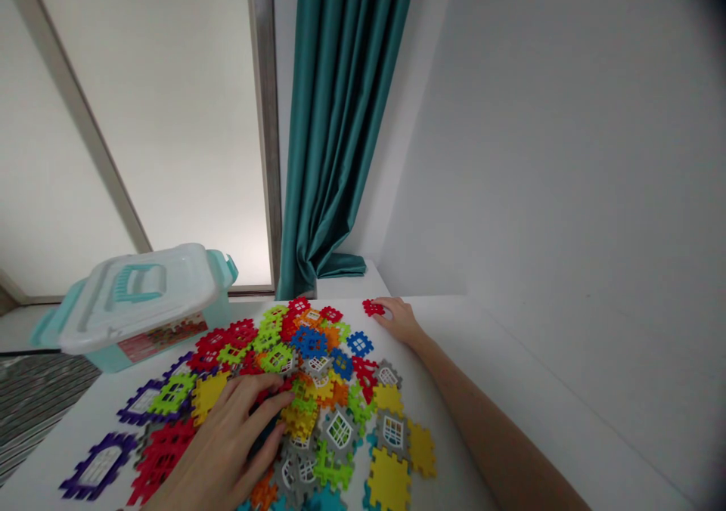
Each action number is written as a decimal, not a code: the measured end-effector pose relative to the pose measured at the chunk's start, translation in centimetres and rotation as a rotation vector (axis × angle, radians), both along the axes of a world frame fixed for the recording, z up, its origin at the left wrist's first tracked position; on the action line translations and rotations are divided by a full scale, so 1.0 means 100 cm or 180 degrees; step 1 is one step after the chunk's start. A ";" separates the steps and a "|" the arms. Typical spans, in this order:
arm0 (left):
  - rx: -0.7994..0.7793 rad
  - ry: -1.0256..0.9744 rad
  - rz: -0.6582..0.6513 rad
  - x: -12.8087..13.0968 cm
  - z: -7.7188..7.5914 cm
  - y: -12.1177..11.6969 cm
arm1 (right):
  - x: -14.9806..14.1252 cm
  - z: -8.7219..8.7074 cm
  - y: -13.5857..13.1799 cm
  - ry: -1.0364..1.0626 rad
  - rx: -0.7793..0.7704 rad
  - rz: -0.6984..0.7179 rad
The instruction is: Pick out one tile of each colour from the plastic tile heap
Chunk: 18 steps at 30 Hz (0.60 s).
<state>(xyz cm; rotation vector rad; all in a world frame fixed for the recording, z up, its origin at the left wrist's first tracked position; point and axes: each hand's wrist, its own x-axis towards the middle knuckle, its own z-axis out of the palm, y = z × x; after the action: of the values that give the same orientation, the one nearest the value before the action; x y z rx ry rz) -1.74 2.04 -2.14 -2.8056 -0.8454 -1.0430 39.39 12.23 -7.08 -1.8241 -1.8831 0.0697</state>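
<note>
My right hand (401, 319) reaches to the far side of the white table and pinches a red puzzle block (373, 308) between thumb and fingers. My left hand (243, 428) rests on the heap of interlocking plastic pieces, its fingers apart and slightly bent. A dark piece (264, 437) shows between those fingers, partly hidden. Around the left hand lie a yellow square piece (209, 396), a big red piece (164, 454) and grey window pieces (339, 429). Several blue pieces (309, 342) lie in the heap's far part.
A lidded storage box (153, 292) in white and turquoise stands at the table's back left. Purple frame pieces (99, 466) lie near the left edge. Yellow squares (389, 479) lie at front right. A green curtain (345, 118) hangs behind, and a wall (567, 193) rises on the right.
</note>
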 end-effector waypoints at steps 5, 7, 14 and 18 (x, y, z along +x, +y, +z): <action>0.0021 0.0002 -0.0014 0.000 0.000 -0.001 | -0.001 0.000 0.000 -0.0048 -0.0031 -0.0002; 0.0015 0.0011 -0.0004 0.000 0.000 -0.001 | -0.001 0.000 0.000 -0.0066 -0.0044 0.0007; -0.0019 0.0074 0.0020 0.000 0.000 -0.001 | -0.003 0.002 -0.001 -0.0071 -0.0035 0.0048; -0.0055 0.0090 0.0012 0.000 0.001 -0.001 | -0.004 0.001 -0.003 0.0006 0.0053 0.0061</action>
<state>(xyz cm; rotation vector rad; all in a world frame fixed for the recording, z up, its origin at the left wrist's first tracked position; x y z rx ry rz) -1.78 1.93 -2.04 -2.8247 -0.8605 -0.9978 39.00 11.95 -6.97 -1.7945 -1.8947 0.0620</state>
